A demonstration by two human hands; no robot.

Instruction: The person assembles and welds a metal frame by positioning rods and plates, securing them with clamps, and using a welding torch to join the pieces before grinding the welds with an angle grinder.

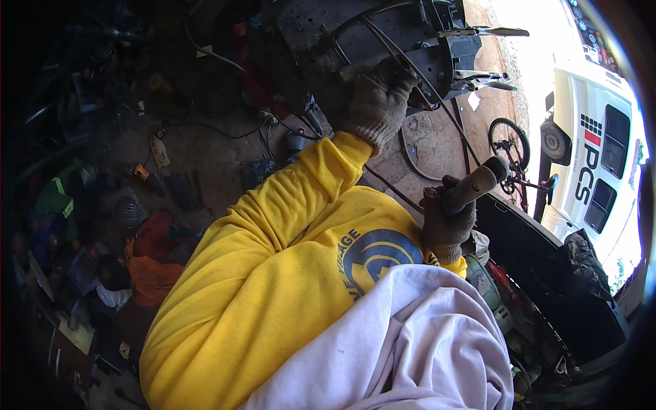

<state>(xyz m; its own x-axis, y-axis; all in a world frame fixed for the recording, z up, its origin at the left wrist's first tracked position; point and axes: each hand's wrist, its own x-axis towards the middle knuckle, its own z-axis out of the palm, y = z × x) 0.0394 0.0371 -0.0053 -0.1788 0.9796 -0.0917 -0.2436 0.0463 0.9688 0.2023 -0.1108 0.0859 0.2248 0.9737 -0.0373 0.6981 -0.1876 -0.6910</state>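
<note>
My left hand, in a dusty knitted work glove, reaches up along the underside of a dark metal chassis. Its fingers are curled at the edge of that frame, beside black cables; just what lies under them is hidden. Lower and to the right, my right hand, also gloved, is closed round the thick handle of a hammer. The hammer's round, worn end points up and right, apart from the chassis. Metal levers jut from the chassis's right side.
A bicycle and a white van stand outside on the right. A long black panel runs beside my right arm. Orange cloth, tools and loose cables litter the dark floor at left. Pale cloth hangs before my chest.
</note>
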